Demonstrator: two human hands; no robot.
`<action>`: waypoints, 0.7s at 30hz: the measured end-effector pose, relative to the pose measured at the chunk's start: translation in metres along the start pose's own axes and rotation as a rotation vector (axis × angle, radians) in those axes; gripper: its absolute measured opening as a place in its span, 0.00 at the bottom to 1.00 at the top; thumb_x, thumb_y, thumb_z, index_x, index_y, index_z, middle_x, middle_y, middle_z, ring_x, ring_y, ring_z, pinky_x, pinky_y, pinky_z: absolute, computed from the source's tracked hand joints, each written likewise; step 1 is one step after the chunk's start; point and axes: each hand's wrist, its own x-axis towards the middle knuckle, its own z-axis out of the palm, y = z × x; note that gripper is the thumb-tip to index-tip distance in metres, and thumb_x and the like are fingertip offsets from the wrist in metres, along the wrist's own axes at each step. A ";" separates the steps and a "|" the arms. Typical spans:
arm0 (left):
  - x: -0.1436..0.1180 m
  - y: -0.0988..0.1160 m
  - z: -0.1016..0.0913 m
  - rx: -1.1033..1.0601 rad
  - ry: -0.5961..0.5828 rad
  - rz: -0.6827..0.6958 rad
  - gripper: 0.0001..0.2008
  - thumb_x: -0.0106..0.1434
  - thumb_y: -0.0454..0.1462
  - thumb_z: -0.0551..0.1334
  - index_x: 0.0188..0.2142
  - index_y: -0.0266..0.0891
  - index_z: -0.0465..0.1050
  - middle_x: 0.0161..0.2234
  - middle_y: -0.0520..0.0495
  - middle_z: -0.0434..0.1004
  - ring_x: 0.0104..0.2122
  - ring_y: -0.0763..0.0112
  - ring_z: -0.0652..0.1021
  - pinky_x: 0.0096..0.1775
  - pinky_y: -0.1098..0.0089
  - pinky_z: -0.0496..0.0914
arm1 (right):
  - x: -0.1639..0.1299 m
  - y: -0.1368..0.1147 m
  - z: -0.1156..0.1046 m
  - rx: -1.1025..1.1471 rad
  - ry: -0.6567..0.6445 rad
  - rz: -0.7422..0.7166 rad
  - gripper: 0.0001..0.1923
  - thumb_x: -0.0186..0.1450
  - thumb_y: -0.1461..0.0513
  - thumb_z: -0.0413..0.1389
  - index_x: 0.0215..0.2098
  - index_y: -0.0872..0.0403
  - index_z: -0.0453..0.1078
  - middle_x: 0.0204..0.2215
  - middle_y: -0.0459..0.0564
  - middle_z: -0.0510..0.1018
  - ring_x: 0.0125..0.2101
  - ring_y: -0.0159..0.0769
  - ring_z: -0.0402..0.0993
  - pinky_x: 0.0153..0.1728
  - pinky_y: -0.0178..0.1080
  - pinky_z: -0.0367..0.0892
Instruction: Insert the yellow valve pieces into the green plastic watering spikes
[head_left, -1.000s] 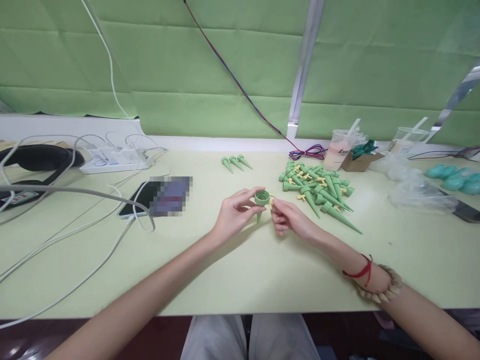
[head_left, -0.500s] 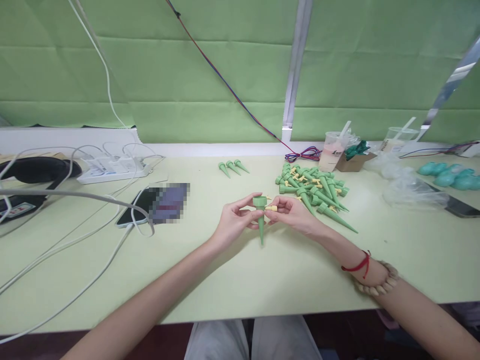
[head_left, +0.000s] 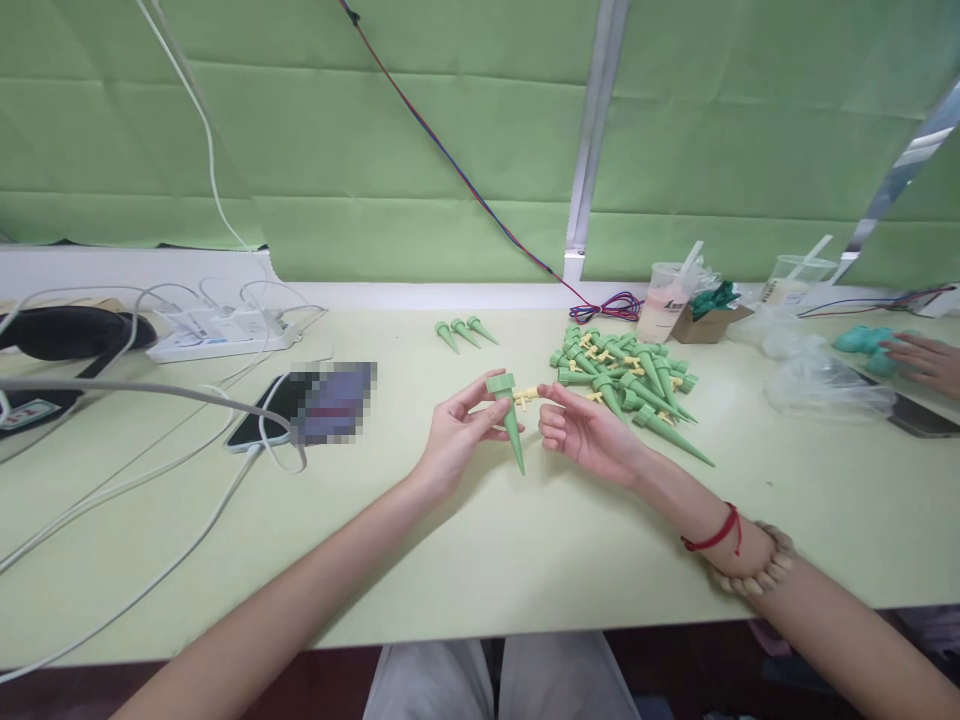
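My left hand [head_left: 454,432] is closed round a green plastic watering spike [head_left: 513,435], pinching it below its wide cap. The spike leans, its tip pointing down and slightly right. A small yellow valve [head_left: 526,394] sticks out from the spike's right side. My right hand [head_left: 594,435] is beside it, one fingertip at the valve's outer end and the other fingers loosely curled, gripping nothing that I can see. A pile of green spikes [head_left: 626,372] with yellow valves lies beyond my right hand. Three more spikes [head_left: 466,334] lie in a row farther back.
Phones [head_left: 274,410] and white cables [head_left: 259,450] lie at the left, before a power strip [head_left: 225,335]. Drink cups [head_left: 661,305], a small cardboard box [head_left: 709,325] and plastic bags [head_left: 817,375] stand back right. Another person's hand [head_left: 926,360] touches turquoise objects [head_left: 862,340] at far right.
My right hand has loosened its pinch on the yellow valve and drawn slightly back. The spike has tilted and shifted left in my left hand. Another person's hand has appeared at the far right.
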 end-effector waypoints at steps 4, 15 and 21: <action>-0.002 -0.001 0.002 0.016 -0.017 0.015 0.27 0.51 0.42 0.64 0.51 0.41 0.66 0.42 0.47 0.72 0.30 0.71 0.77 0.34 0.70 0.73 | 0.002 0.006 -0.002 -0.278 0.061 -0.108 0.17 0.55 0.58 0.59 0.42 0.52 0.67 0.23 0.41 0.69 0.25 0.25 0.67 0.28 0.30 0.64; -0.002 -0.003 0.000 0.072 0.003 -0.020 0.27 0.48 0.42 0.66 0.49 0.43 0.68 0.38 0.49 0.74 0.30 0.70 0.78 0.31 0.71 0.73 | 0.004 0.014 -0.002 -0.612 0.203 -0.319 0.15 0.50 0.58 0.62 0.34 0.57 0.72 0.27 0.48 0.76 0.28 0.32 0.73 0.35 0.38 0.69; -0.002 -0.003 0.002 0.043 0.019 -0.007 0.27 0.48 0.41 0.66 0.49 0.40 0.68 0.35 0.49 0.74 0.32 0.69 0.77 0.33 0.70 0.73 | 0.008 0.019 -0.004 -0.619 0.104 -0.241 0.21 0.54 0.55 0.58 0.44 0.54 0.65 0.34 0.51 0.74 0.32 0.35 0.74 0.30 0.39 0.72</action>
